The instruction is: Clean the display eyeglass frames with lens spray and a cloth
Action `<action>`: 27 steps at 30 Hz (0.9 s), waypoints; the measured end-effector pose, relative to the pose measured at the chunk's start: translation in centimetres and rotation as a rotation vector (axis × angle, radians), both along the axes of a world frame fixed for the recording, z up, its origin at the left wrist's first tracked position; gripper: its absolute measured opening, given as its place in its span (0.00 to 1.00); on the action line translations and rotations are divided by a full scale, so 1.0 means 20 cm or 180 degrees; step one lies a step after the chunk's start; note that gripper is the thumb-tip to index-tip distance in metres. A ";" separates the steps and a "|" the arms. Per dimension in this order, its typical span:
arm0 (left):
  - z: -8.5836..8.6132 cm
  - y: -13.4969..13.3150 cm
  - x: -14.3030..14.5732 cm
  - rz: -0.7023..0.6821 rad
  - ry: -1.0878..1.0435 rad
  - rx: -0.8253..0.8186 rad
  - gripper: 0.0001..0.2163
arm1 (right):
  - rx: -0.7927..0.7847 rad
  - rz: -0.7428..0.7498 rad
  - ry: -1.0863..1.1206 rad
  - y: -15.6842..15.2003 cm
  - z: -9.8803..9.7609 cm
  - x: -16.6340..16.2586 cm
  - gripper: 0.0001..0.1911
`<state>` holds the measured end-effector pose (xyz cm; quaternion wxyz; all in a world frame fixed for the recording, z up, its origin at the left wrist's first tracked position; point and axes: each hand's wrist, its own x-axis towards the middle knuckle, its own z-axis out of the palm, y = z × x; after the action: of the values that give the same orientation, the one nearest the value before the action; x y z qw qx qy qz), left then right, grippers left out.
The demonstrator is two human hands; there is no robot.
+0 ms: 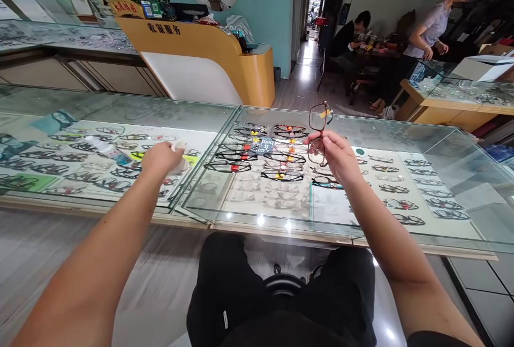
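In my right hand (337,157) is a pair of reddish-brown eyeglasses (317,117), held up on end above the glass counter, with a yellow tag on it. The fingers pinch it near the middle, and one lens lies partly behind them. My left hand (160,158) is closed on a crumpled whitish cloth (179,149) over the left part of the counter. Just left of that hand a clear spray bottle (108,150) with a white top lies on its side. Between my hands, rows of eyeglasses (281,175) with red and yellow tags rest on the glass top.
The glass display counter (261,218) spans the view, with more frames inside. Beyond it stands a yellow cashier desk (193,42). One person (349,36) sits at a back table; another (431,28) stands at the right near a second showcase (461,95).
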<state>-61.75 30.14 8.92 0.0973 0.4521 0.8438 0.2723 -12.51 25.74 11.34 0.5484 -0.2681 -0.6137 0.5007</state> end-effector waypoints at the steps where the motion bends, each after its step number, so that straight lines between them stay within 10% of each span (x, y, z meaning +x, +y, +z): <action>1: 0.01 0.00 0.00 -0.0031 0.0006 0.0059 0.22 | 0.0011 0.0006 0.0007 0.00 0.00 0.00 0.18; 6: 0.12 -0.01 0.22 -0.0555 -0.0126 0.0482 0.10 | 0.0012 0.0058 0.0031 0.00 0.02 0.01 0.18; 16: 0.23 0.00 1.23 -0.2907 -0.1275 0.1438 0.22 | -0.0103 -0.0011 -0.0019 0.00 0.01 0.01 0.20; 27: 0.09 -0.01 1.37 -0.3309 -0.1440 0.1617 0.22 | 0.0082 -0.0142 -0.0165 0.02 0.00 0.03 0.19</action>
<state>-34.34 30.01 10.79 0.2830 0.7440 0.3806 0.4706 -11.88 26.21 11.32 0.5467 -0.2875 -0.6280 0.4733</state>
